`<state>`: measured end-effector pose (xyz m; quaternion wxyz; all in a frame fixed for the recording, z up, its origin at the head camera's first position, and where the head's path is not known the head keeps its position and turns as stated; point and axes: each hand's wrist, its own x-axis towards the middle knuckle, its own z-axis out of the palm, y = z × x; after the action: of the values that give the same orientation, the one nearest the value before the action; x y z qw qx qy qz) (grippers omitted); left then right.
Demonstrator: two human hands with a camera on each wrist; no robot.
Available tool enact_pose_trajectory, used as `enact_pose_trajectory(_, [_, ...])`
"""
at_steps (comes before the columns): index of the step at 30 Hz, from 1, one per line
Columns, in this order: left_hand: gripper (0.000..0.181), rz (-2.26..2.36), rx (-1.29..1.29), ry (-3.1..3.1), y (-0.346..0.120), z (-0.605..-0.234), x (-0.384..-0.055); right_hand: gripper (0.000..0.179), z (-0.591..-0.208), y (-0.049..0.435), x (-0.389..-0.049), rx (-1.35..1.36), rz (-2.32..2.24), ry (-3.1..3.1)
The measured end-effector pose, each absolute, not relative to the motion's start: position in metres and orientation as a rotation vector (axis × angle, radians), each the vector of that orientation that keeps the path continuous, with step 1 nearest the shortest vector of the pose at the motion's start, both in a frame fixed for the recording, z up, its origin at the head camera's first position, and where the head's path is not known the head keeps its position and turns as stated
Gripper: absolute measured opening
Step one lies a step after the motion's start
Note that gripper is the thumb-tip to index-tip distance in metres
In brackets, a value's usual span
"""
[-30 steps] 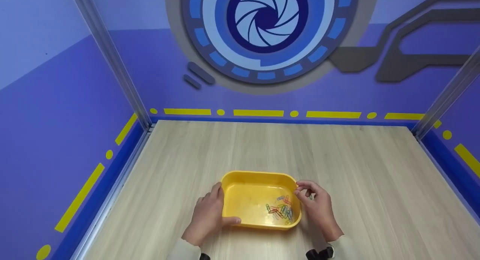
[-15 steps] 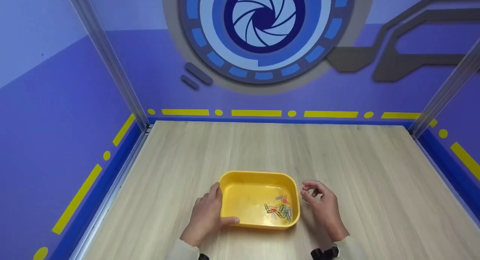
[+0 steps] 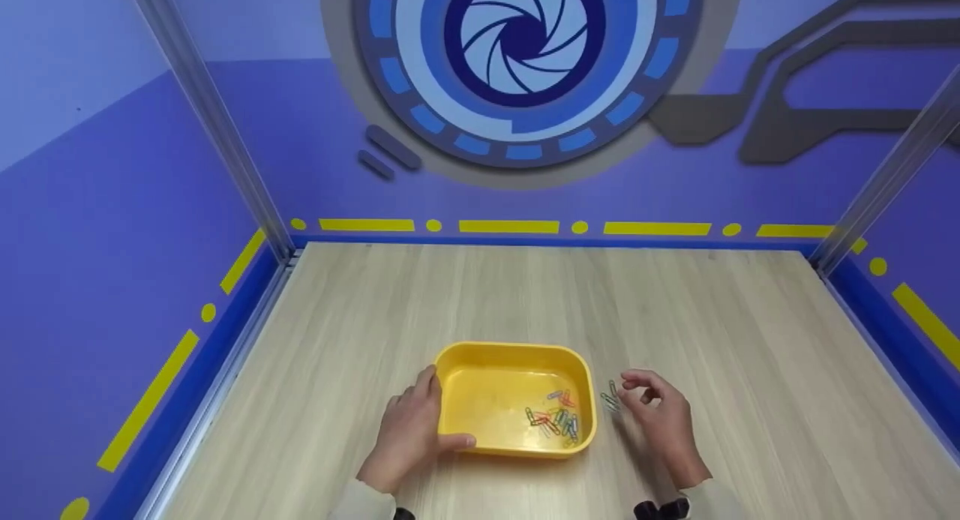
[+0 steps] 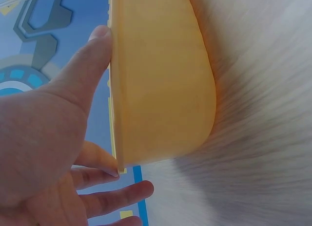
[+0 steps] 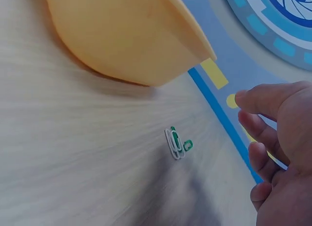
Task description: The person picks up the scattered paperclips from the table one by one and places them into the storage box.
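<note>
A yellow plastic tray [image 3: 487,411] sits on the table with several coloured paper clips [image 3: 556,421] gathered at its right end. My left hand [image 3: 409,430] holds the tray's left end, thumb over the front rim and fingers along the side. In the left wrist view the thumb and index fingertip meet the rim, while the other fingers stretch past it. Just right of the tray lie a white paper clip [image 5: 174,143] and green ones [image 3: 609,400]. Over them hovers my right hand [image 3: 660,415], fingers loosely bent, thumb and index apart in the head view, nothing between them.
The wooden table [image 3: 390,295] runs back to a blue-purple printed wall [image 3: 255,152]. Side walls with metal corner posts [image 3: 210,130] stand left and right. A shadow from my right hand falls across the tabletop near the loose clips.
My right hand has drawn away from the tray's right rim, moving right, and the loose paper clips on the table now show. The left hand keeps its hold on the tray.
</note>
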<state>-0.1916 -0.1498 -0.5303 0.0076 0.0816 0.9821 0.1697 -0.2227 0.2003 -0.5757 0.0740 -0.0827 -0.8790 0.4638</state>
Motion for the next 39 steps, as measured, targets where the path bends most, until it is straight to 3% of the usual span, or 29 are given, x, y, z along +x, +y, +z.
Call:
enact_pose_trajectory(20, [0.116, 0.541, 0.206, 3.031, -0.147, -0.531, -0.192, 0.028, -0.609, 0.208, -0.225, -0.361, 1.435, -2.727])
enact_pose_trajectory(39, [0.114, 0.555, 0.223, 3.038, -0.149, -0.532, -0.193, 0.03, -0.613, 0.21, -0.225, -0.327, 1.536, -2.716])
